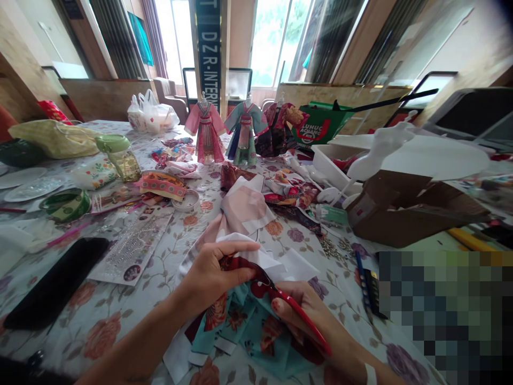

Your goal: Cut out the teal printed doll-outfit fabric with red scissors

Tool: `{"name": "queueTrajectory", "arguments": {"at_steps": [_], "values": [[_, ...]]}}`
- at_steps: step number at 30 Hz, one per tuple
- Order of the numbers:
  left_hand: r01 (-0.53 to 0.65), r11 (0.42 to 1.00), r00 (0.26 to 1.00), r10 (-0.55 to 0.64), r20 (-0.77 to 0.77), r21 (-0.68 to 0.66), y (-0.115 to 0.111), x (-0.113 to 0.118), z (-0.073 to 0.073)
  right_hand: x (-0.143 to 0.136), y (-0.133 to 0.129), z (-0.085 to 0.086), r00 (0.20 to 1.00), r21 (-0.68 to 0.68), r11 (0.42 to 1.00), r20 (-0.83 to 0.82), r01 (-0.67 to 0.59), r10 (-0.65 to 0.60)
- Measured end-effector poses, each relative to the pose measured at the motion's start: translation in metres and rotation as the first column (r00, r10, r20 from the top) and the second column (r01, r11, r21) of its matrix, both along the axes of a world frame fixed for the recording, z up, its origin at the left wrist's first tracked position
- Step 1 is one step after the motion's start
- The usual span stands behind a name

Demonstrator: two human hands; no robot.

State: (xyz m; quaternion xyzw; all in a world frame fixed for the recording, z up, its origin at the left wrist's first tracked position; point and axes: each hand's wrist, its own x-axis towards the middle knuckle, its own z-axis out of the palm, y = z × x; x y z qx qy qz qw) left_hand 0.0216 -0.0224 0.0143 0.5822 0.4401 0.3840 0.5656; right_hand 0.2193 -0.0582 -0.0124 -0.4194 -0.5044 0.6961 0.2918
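Note:
My left hand [224, 272] pinches the dark red edge of a patterned fabric piece [236, 315], turquoise with red and orange motifs. In my right hand [300, 305] is a pair of red-handled scissors [302, 315], its blades pointing up and left at the red edge near my left thumb. Whether the blades are apart cannot be made out clearly. The turquoise cloth hangs in folds below both hands. Behind my fingers lies white and pale pink cloth [248, 206], spread over the flowered tablecloth.
Three small dressed forms stand behind, one in a pink robe [204, 133]. At right are a brown cardboard box [401, 208] and a white bust form [385, 144]. A black phone-like slab [56, 283], a bead sheet [132, 246] and green tape roll [66, 205] lie left.

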Motion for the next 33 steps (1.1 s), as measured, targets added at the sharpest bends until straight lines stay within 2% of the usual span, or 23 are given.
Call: {"name": "queueTrajectory", "arguments": {"at_steps": [7, 19, 25, 33], "values": [[-0.01, 1.0, 1.0, 0.01, -0.008, 0.014, 0.0008, 0.0003, 0.0025, -0.0022, -0.0011, -0.0001, 1.0, -0.025, 1.0, -0.008, 0.014, -0.015], [-0.017, 1.0, 1.0, 0.017, -0.016, 0.025, 0.0, -0.0004, 0.0027, -0.0019, -0.0005, 0.0, 0.999, 0.022, 0.999, 0.014, 0.039, -0.039], [-0.027, 0.997, 0.999, 0.028, -0.024, 0.067, 0.0011, -0.0008, 0.001, -0.0037, -0.0011, 0.001, 1.0, -0.012, 0.999, -0.003, 0.031, -0.031], [-0.015, 0.996, 0.999, 0.019, -0.044, 0.089, 0.0009, -0.0007, 0.0002, -0.001, 0.0015, -0.003, 1.0, 0.036, 0.999, 0.018, 0.012, -0.013]]}}
